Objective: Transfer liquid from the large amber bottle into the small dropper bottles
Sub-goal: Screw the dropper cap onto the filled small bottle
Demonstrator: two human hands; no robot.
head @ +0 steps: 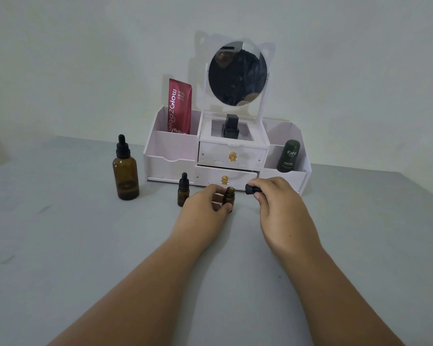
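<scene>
The large amber bottle (125,174) with its black dropper cap stands upright at the left on the grey table, a little liquid at its bottom. One small dropper bottle (183,189) stands capped just left of my left hand. My left hand (205,208) pinches a second small amber bottle (229,197), which stands uncapped on the table. My right hand (278,203) grips that bottle's black dropper cap (251,189), held a little to the right of the open neck.
A white vanity organiser (175,151) with a round mirror (237,73) and two drawers stands right behind the hands. It holds a red tube (179,107), a black bottle (231,128) and a dark green Kahf container (288,156). A white wall rises behind.
</scene>
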